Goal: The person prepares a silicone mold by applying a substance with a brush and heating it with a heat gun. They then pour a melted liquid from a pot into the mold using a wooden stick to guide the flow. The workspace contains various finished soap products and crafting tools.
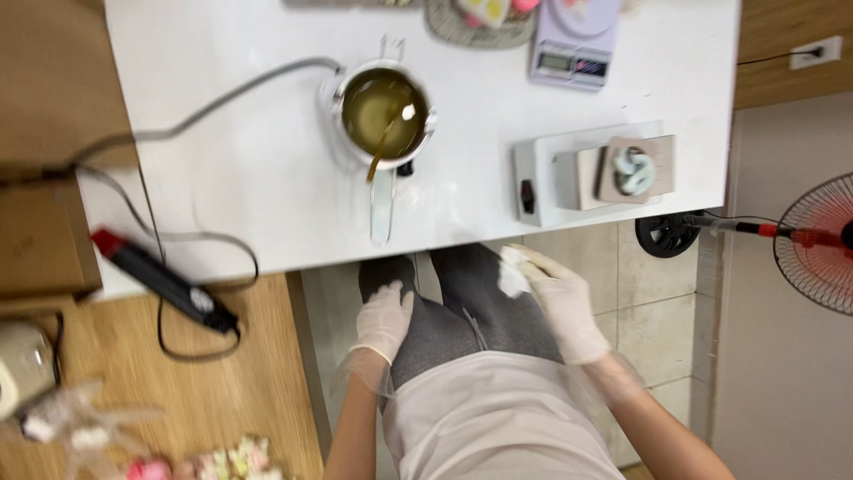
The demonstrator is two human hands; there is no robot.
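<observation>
Below the counter [267, 178], I'm seeing my gloved left hand [384, 318] resting open on my knee, while my right hand [555, 298] is clutching a white wad [513, 271]

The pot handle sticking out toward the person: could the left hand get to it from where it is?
Probably yes. The left hand rests on the knee just below the table edge, and the pot handle points toward it with nothing between.

White table [267, 169]: pot [384, 111], scale [573, 40]
</observation>
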